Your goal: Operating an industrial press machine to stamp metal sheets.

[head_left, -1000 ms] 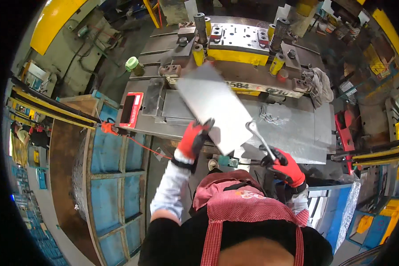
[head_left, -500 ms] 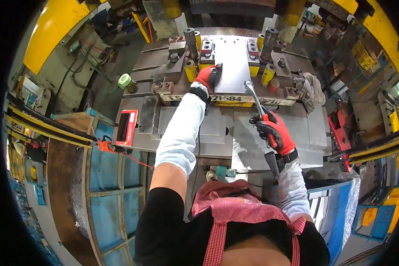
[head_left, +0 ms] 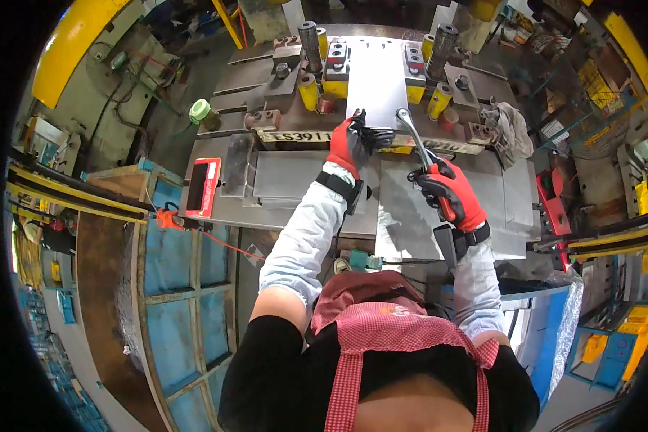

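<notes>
A bright flat metal sheet (head_left: 376, 83) lies on the die of a press, between two side blocks. My left hand (head_left: 358, 144), in a red and black glove, is at the sheet's near left corner, its fingers apart. Some fingers point right along the near edge; whether they touch it is hard to tell. My right hand (head_left: 451, 191), gloved alike, is closed around a shiny metal rod tool (head_left: 415, 137) with a round head and a red part at the grip. The round head is at the sheet's near right corner.
Guide posts (head_left: 310, 47) and yellow cylinders (head_left: 440, 101) flank the sheet. Flat plates (head_left: 288, 173) lie on the near table, left of more grey sheets (head_left: 410, 216). A red-framed box (head_left: 204, 187), a green-lidded bottle (head_left: 203, 113) and a grey rag (head_left: 510, 133) are around the die.
My left hand has moved from the sheet's left side down to its near edge, its fingers spreading. My right hand still holds the rod tool near the right corner. The view has shifted slightly.
</notes>
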Tool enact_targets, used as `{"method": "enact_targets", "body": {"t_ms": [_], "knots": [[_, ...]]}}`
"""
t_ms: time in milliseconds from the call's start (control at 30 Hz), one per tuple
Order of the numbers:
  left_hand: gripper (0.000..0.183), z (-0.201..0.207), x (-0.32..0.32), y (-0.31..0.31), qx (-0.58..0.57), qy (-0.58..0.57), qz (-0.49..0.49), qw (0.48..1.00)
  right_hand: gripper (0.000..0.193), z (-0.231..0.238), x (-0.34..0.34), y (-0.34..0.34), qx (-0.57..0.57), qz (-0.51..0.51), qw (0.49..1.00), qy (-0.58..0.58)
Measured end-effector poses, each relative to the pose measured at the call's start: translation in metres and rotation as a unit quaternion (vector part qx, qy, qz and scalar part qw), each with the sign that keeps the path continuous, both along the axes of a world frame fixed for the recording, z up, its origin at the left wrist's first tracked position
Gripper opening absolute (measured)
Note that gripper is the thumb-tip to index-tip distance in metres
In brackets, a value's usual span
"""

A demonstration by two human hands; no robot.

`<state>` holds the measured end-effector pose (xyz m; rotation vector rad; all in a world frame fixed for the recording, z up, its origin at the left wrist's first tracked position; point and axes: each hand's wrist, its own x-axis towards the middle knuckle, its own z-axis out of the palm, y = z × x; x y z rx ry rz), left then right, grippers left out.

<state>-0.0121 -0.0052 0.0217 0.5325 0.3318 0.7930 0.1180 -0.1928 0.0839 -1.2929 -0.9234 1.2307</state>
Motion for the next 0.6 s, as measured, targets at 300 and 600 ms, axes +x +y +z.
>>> {"method": "enact_targets", "body": {"t_ms": [300, 600], "knots": [[0.028, 0.011, 0.003, -0.01, 0.024, 0.027, 0.086, 0.996, 0.037, -0.042, 0.027, -0.068, 0.005, -0.127, 0.984, 0.127], [0.034, 0.011, 0.01, -0.006, 0.001, 0.031, 0.108, 0.994, 0.033, -0.167, 0.1, -0.155, -0.076, -0.289, 0.954, 0.024]]}}
